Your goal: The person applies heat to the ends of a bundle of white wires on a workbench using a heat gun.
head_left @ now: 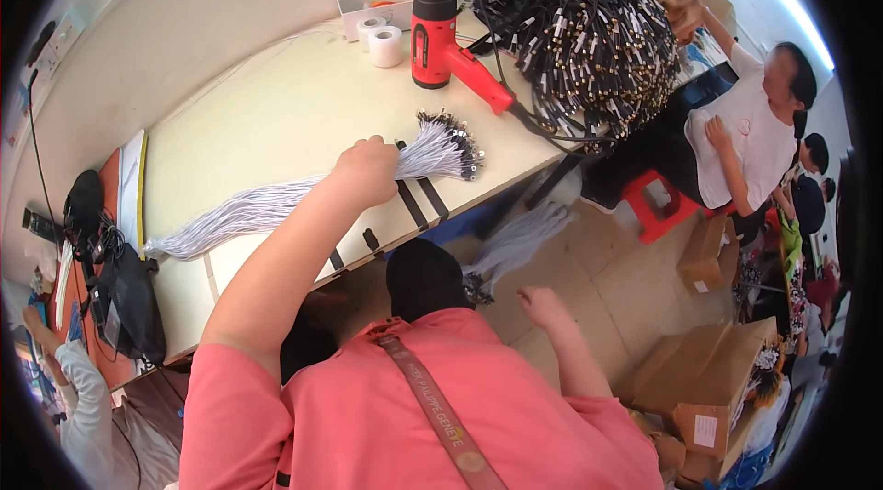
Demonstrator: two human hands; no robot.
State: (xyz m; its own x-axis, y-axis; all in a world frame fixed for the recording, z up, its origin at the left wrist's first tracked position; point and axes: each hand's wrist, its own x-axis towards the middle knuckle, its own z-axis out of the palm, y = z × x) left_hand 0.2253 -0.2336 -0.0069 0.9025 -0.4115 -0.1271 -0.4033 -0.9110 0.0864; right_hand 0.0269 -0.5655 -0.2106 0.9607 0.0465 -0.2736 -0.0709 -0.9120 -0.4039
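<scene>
A long bundle of white cables (267, 205) lies across the table, its dark connector ends fanned out on the right. My left hand (368, 170) is closed over this bundle close to the connectors, its fingertips partly hidden. Off the table's front edge, my right hand (544, 306) is held low with curled fingers; whatever it may hold is hidden. Beside it, apart from the fingers, a second, blurred bundle of white cables (522, 237) shows below table height, its dark ends toward my knee. Black strips (425, 196) lie on the table just right of my left hand.
A red and black heat gun (432, 30) stands behind the cables, near clear tape rolls (385, 47) and a white tray (382, 3). Black cables (589, 39) are heaped at the far right. A red stool (658, 205), cardboard boxes (699, 380) and a seated person are to the right.
</scene>
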